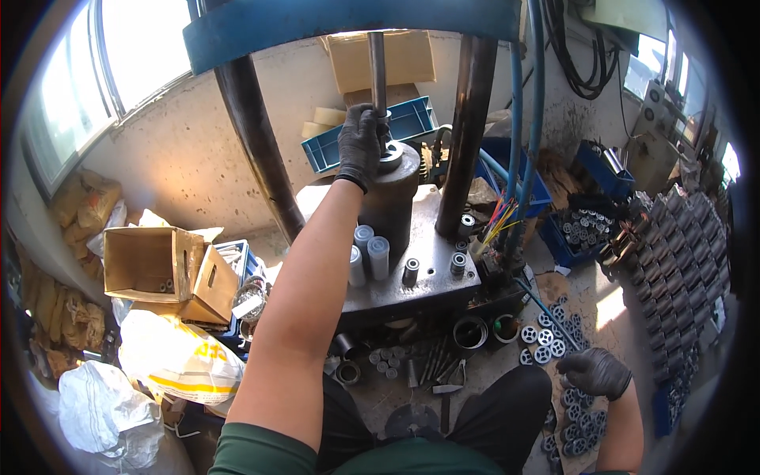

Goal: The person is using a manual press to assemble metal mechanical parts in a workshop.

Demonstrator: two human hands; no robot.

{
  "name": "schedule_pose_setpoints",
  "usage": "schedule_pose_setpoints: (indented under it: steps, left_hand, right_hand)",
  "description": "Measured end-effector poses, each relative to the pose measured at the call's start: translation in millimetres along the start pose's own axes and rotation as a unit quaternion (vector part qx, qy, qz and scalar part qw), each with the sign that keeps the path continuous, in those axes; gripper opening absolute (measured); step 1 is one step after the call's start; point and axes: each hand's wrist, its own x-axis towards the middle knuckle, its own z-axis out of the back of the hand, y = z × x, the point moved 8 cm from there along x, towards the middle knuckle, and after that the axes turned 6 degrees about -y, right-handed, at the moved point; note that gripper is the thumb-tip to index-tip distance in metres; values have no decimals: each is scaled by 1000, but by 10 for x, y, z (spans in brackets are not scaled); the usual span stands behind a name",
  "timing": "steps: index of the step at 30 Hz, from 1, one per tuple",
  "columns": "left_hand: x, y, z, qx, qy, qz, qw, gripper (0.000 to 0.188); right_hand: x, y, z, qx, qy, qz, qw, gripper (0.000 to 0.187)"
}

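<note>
My left hand [360,146], in a dark glove, reaches up the middle and closes at the vertical metal rod [378,75] of a press. Part of what its fingers grip is hidden by the glove. Below, the rod meets a ring [390,152] on top of a thick dark cylinder [389,198]. Beside that cylinder, several pale capped tubes [378,257] stand on the metal bed [380,295]. At lower right my gloved right hand [598,372] is closed at the end of a thin blue lever [550,317], above round spoked metal discs [545,336].
Two dark press columns [467,127] flank the rod under a blue crossbeam [348,28]. Small metal sleeves [411,271] stand on the bed. Cardboard boxes [150,257] and sacks [178,356] crowd the left. A hammer [446,404] lies below the bed; stacked metal tubes [681,269] rise at right.
</note>
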Motion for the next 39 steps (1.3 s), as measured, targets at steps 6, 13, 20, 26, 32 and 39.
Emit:
schedule_pose_setpoints:
  steps: [6, 13, 20, 26, 32, 39]
  left_hand:
    - [66, 63, 137, 15, -5, 18, 1000, 29]
    - [63, 103, 144, -1, 27, 34, 999, 28]
    - [72, 71, 142, 20, 42, 14, 999, 29]
    - [79, 117, 152, 11, 56, 28, 998, 25]
    - [84, 111, 156, -22, 63, 24, 997, 21]
    - [79, 157, 188, 1, 44, 66, 997, 24]
  right_hand:
    - [80, 118, -38, 10, -32, 39, 999, 19]
    - [227, 178, 325, 69, -126, -13, 990, 20]
    - [53, 30, -84, -1, -26, 64, 998, 13]
    - [69, 14, -103, 25, -25, 33, 999, 14]
    - [77, 69, -70, -15, -14, 47, 999, 16]
    - [184, 136, 46, -53, -3, 100, 994, 20]
